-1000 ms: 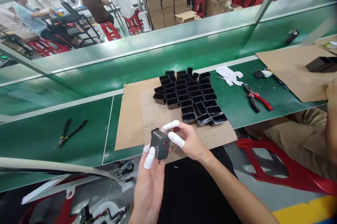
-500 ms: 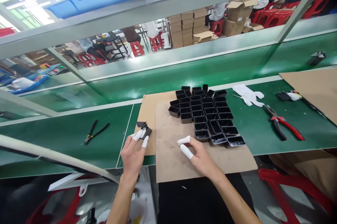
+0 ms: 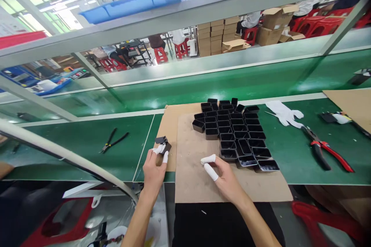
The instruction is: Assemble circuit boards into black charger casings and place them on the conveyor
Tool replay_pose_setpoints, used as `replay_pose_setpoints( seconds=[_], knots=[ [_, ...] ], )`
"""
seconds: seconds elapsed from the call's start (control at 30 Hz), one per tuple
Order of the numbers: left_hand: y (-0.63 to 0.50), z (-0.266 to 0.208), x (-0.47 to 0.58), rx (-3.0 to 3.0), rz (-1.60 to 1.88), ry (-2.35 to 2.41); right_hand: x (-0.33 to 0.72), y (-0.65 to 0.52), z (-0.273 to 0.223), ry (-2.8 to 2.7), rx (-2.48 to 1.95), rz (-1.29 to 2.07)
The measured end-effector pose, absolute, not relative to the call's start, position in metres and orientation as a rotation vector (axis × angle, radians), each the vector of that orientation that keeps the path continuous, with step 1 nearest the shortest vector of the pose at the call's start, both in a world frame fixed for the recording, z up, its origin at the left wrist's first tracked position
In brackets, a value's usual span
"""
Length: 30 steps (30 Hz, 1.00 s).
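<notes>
My left hand (image 3: 155, 171), with white finger cots on its fingertips, grips a small black plastic case (image 3: 166, 147) at the left edge of the cardboard. A flat black piece (image 3: 160, 140) sits against the case's far side; whether they are joined I cannot tell. My right hand (image 3: 227, 181) hovers over the brown cardboard sheet (image 3: 197, 185), its thumb and index finger, also in white cots, drawn together in a pinch. Anything between those tips is too small to make out. Several open black boxes (image 3: 240, 128) stand packed together just beyond my right hand.
Yellow-and-black cutters (image 3: 108, 145) lie on the green bench at left. Right of the boxes are a white glove (image 3: 285, 113), red-and-black pliers (image 3: 321, 144) and a black part with a cable (image 3: 336, 117). A metal shelf rail (image 3: 162, 17) crosses above, carrying blue bins (image 3: 145, 1).
The camera view has shifted, so the whole scene sits farther right. My left hand still holds the black case, and my right hand keeps its pinched pose over the cardboard.
</notes>
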<state>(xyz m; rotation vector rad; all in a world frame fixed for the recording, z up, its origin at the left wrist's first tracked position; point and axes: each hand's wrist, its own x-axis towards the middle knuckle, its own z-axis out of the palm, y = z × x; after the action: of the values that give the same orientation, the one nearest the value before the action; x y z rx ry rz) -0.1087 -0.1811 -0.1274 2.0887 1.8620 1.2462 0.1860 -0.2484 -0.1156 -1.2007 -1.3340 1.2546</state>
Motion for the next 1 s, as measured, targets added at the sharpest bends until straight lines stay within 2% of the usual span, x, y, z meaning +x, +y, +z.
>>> replay_pose_setpoints(
  seconds=[0.53, 0.7, 1.0],
  knots=[
    [-0.19, -0.143, -0.119, 2.412, 1.524, 1.771, 0.182, -0.247, -0.118, -1.373, -1.151, 1.14],
    [-0.181, -0.154, -0.132, 2.582, 1.477, 1.941, 0.183, -0.241, -0.112, -1.37, -1.122, 1.096],
    [-0.16, -0.119, -0.14, 2.424, 1.51, 2.059, 0.181, -0.24, -0.108, -1.375, -1.165, 1.099]
  ],
)
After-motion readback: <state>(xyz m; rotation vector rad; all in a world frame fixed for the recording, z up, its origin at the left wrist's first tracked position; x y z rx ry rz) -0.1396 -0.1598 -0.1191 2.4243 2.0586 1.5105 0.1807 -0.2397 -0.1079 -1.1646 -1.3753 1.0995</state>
